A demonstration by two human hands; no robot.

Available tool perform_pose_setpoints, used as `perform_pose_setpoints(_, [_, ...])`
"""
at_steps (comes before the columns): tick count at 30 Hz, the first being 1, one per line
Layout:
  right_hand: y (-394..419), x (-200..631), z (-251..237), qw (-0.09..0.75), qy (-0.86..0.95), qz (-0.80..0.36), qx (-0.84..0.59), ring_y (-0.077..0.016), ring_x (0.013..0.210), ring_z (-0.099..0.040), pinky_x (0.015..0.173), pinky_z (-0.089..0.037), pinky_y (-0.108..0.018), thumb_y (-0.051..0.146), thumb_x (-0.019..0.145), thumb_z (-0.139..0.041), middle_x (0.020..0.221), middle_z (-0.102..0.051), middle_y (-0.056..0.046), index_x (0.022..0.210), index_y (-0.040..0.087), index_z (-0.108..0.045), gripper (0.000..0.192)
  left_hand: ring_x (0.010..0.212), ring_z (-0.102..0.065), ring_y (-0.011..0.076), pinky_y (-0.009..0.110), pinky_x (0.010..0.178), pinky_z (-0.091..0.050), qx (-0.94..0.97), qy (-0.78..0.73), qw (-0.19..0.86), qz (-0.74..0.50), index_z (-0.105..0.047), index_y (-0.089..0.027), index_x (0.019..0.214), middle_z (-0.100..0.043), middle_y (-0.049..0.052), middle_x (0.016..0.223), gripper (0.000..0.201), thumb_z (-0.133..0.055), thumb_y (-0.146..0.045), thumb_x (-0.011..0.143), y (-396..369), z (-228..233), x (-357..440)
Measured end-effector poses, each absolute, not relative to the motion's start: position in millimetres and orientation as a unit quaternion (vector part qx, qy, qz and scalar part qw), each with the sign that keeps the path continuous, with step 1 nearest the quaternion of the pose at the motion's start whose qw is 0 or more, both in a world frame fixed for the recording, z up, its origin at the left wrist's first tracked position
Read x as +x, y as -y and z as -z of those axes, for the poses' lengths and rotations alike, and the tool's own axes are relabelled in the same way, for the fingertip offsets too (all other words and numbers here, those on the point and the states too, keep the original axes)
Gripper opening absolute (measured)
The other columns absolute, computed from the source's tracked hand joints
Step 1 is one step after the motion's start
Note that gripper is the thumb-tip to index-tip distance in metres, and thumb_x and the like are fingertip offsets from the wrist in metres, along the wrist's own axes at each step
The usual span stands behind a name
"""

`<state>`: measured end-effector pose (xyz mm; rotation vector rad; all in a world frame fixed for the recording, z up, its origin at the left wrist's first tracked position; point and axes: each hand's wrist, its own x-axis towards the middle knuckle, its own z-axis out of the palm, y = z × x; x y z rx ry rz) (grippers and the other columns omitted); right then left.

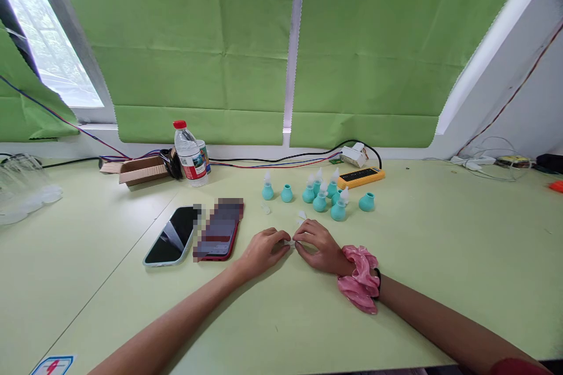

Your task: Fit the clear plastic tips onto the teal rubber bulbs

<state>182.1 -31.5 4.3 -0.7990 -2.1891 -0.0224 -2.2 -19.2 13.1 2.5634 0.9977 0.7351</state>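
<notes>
Both hands [290, 249] on sm. clear piece [290, 242]

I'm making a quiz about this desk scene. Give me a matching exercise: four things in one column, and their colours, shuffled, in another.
Things:
1. water bottle cap
2. scrunchie on the right wrist
3. squeeze bulbs
4. power strip

Colours:
A. teal
B. orange with a black top
C. red
D. pink

Pairs: 1-C, 2-D, 3-A, 4-B
</notes>
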Motion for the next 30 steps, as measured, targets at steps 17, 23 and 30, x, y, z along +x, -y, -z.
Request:
perform_pose_setpoints(17, [33.4,181.9,-5.5,0.372,0.874,0.016,-0.311,-0.0160,0.074,-0.047,0.067,-0.039,-0.032,0.012,0.074,-0.048,0.073,-0.055,-0.004,0.080,0.019,-0.054,0.011,0.072,-0.055,0.0134,0.022,0.065,-0.042,0.899,-0.337,0.139,-0.244,-0.057,-0.018,0.088,-0.059,0.004,0.077,0.016,-0.046,-0.020,0.076,20.7,-17.2,-1.4])
perform_pose_setpoints(23, [32.7,182.1,-3.9,0.376,0.873,0.014,-0.309,-0.0155,0.074,-0.047,0.066,-0.039,-0.032,0.012,0.073,-0.049,0.074,-0.055,-0.004,0.079,0.020,-0.055,0.011,0.072,-0.055,0.0136,0.021,0.065,-0.042,0.897,-0.339,0.144,-0.245,-0.057,-0.018,0.088,-0.060,0.004,0.077,0.017,-0.046,-0.019,0.076,20.1,-17.6,-1.9])
perform_pose_setpoints(30, [33.5,181.7,-6.1,0.372,0.876,0.009,-0.307,-0.0158,0.073,-0.047,0.066,-0.040,-0.032,0.012,0.074,-0.049,0.074,-0.055,-0.004,0.077,0.019,-0.054,0.010,0.074,-0.055,0.0140,0.023,0.068,-0.042,0.891,-0.346,0.146,-0.254,-0.055,-0.019,0.089,-0.060,0.003,0.078,0.016,-0.046,-0.020,0.076,18.8,-13.9,-1.4])
